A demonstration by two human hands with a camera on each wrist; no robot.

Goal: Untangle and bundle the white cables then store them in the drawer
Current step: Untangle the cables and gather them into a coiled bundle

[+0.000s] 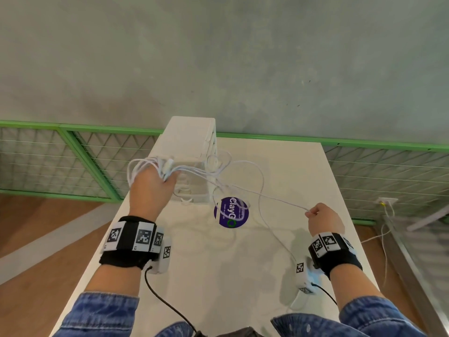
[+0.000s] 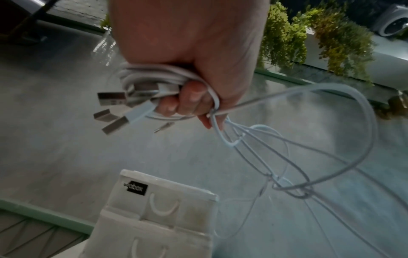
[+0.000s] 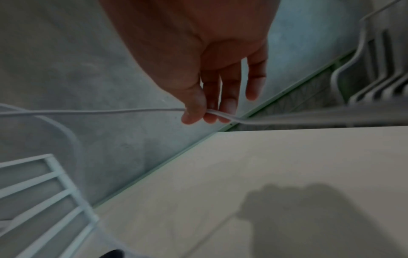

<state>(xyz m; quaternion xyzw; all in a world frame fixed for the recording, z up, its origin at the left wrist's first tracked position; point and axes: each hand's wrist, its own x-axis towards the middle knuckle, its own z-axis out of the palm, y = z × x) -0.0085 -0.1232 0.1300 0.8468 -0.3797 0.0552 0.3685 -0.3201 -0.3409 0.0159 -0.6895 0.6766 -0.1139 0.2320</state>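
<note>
white table (image 1: 291, 181), tangled white cables (image 1: 243, 171) between both hands

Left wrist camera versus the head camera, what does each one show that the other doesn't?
Only the left wrist view shows the metal USB plugs sticking out of the left hand. Only the head view shows the right hand pinching one strand and the purple sticker. Both show the cable bundle and white drawer unit.

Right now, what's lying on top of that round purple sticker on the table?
Thin loops of the white cables cross the purple sticker on the table; part of its lettering is hidden under them. Nothing else sits on it.
</note>
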